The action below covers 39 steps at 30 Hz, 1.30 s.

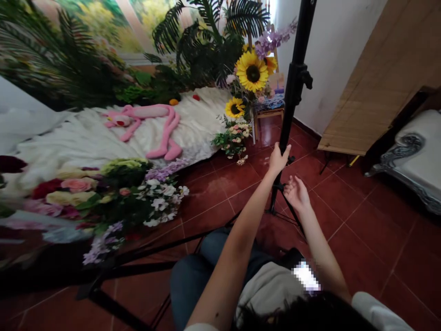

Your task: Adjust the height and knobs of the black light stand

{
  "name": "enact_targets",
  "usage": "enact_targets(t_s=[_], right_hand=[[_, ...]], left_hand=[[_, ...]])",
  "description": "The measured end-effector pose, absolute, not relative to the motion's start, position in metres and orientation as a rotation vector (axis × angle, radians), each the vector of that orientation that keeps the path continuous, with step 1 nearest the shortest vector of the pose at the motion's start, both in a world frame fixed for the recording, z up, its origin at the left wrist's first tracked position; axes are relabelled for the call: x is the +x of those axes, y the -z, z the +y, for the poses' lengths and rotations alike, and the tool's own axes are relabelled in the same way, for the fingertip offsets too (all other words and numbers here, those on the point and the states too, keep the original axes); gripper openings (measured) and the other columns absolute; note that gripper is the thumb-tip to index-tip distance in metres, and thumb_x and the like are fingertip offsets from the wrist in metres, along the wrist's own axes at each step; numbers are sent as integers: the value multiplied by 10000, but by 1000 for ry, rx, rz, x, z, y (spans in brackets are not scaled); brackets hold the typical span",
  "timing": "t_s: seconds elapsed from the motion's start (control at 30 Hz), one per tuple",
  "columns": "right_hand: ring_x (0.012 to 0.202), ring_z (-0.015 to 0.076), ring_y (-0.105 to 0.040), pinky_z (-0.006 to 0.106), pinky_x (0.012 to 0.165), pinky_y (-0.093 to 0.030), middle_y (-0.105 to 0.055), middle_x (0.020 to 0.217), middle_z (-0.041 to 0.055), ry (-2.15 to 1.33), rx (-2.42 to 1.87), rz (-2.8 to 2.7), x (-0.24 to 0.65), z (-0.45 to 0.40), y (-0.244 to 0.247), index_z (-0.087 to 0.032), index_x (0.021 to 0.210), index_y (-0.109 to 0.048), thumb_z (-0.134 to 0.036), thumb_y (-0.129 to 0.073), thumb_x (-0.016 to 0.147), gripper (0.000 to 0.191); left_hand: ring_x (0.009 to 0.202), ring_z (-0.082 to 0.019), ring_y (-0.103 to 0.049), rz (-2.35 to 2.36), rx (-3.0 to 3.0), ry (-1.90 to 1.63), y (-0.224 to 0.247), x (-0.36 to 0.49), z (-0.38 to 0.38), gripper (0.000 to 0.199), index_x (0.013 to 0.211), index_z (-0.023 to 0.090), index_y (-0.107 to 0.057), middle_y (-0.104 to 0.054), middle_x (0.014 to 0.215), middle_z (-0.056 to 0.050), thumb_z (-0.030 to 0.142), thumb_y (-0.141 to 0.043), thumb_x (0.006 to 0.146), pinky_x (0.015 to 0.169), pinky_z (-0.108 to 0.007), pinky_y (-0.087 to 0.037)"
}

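My left hand (278,158) is closed around the lower part of a black tripod stand (294,87), its thumb up along the pole. The pole rises out of the top of the view and leans slightly right. Just right of the stand's lower section, my right hand (298,193) has its palm turned up and its fingers loosely bent and apart, with nothing in them. A black clamp knob (306,79) juts from the pole well above my hands. The tripod legs spread on the red tiled floor (347,193).
A pink plush toy (151,111) lies on a white draped surface (203,122) at left. Sunflowers (252,71) stand behind the pole; a flower arrangement (79,188) is at lower left. More black stand legs (148,266) cross the left floor. A white carved sofa (420,142) is at right.
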State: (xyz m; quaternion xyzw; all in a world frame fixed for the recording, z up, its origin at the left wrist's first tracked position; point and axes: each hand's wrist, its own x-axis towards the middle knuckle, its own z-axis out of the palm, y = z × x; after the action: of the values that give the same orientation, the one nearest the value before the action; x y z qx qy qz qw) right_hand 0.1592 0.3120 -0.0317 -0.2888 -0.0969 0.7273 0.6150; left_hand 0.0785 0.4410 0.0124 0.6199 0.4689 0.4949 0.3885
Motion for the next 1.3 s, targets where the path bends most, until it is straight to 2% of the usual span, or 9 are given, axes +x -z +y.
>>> enact_targets(t_s=[0.07,0.17,0.5,0.67,0.77,0.93,1.1,1.2,1.3], right_hand=[[540,39,-534,125,495,-448,-600,643,-65,-1781,-462,-135,159,325,18,-211,893,-631,-312,-606,895,105],[541,41,-519,104,443,-417,-602,651,-54,-1901,-268,-52,161,345,5,-201,923,-628,-331,-492,985,198],[449,45,-540,114,426,-452,-620,553,-75,-2189,299,190,172,384,12,-198,771,-549,-312,-439,1014,290],[475,61,-584,151,470,-502,-652,573,-45,-2206,305,290,178,386,4,-189,746,-531,-307,-434,1016,310],[426,37,-536,119,425,-454,-621,534,-61,-2115,0,116,181,387,-3,-179,727,-538,-251,-489,997,284],[335,7,-352,113,320,-263,-488,415,-77,-1681,-952,-527,181,390,-13,-156,604,-557,-363,-807,764,362],[420,87,-463,206,415,-355,-607,506,9,-1012,-1339,-1322,196,382,-24,-160,654,-655,-656,-753,695,507],[531,127,-512,248,527,-391,-629,589,25,-493,-1462,-1696,206,375,-34,-186,674,-678,-558,-677,827,403],[757,196,-601,284,613,-416,-692,804,55,-121,-1498,-1900,206,369,-43,-233,853,-739,-335,-677,856,119]], left_hand=[[753,-181,-664,1204,1588,-1258,-11,81,441,351,1043,212,-524,-661,808,-37,539,-514,919,758,-310,-496],[786,-191,-669,1234,1613,-1277,-9,78,440,340,1055,215,-534,-671,840,-50,526,-517,920,752,-304,-488],[821,-185,-662,1211,1638,-1287,-6,76,445,341,1068,203,-553,-667,856,-46,508,-533,917,810,-309,-493],[867,-179,-658,1131,1617,-1277,-8,76,445,311,1064,201,-566,-674,896,-46,474,-548,917,862,-322,-504],[888,-193,-667,1177,1617,-1288,-7,78,444,299,1082,206,-566,-682,899,-51,460,-539,926,860,-333,-509],[942,-220,-686,1216,1634,-1279,-3,77,445,378,1133,230,-579,-709,946,-65,531,-546,906,878,-348,-506],[940,-214,-691,1202,1660,-1267,-3,75,447,394,1138,225,-583,-723,972,-75,539,-539,904,873,-336,-507],[953,-217,-692,1183,1654,-1263,-6,74,445,387,1109,221,-591,-724,983,-77,543,-547,899,880,-332,-507],[952,-231,-693,1194,1656,-1254,-9,73,444,408,1119,217,-588,-722,986,-85,553,-559,890,890,-348,-507]])
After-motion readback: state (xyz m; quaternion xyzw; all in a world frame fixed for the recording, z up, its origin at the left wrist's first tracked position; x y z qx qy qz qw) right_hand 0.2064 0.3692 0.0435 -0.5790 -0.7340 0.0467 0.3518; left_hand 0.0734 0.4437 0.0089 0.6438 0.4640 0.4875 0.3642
